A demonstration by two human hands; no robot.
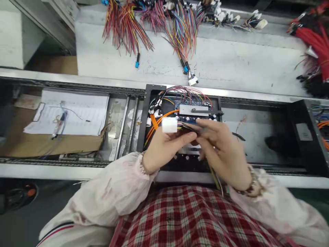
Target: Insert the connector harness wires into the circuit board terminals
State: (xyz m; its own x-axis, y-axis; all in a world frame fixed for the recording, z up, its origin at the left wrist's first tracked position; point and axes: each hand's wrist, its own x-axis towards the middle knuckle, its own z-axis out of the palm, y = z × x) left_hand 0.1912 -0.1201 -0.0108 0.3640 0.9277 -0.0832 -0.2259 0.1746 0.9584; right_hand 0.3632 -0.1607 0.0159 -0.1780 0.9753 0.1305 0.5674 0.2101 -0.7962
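A wire harness with a white plug connector (169, 125) runs between my two hands, above a black metal case. My left hand (164, 145) grips it just behind the connector, thumb pressed on the dark wires. Closed around the same wires further along is my right hand (223, 151), its fingers slightly blurred. Loose wire ends (216, 176) hang below that hand, one of them yellow-green. Inside the case (142, 135) sit a blue circuit board (177, 104) with a silver heat sink (190, 109), many thin coloured wires and thick orange cables (154, 120). My hands hide part of the case.
The case rests on a chain conveyor between metal rails (241, 94). Left of it, paper sheets (74, 109) lie on cardboard (77, 147). Wire bundles (128, 27) lie on the shelf behind, red ones (313, 48) at far right. Another black case (308, 147) stands right.
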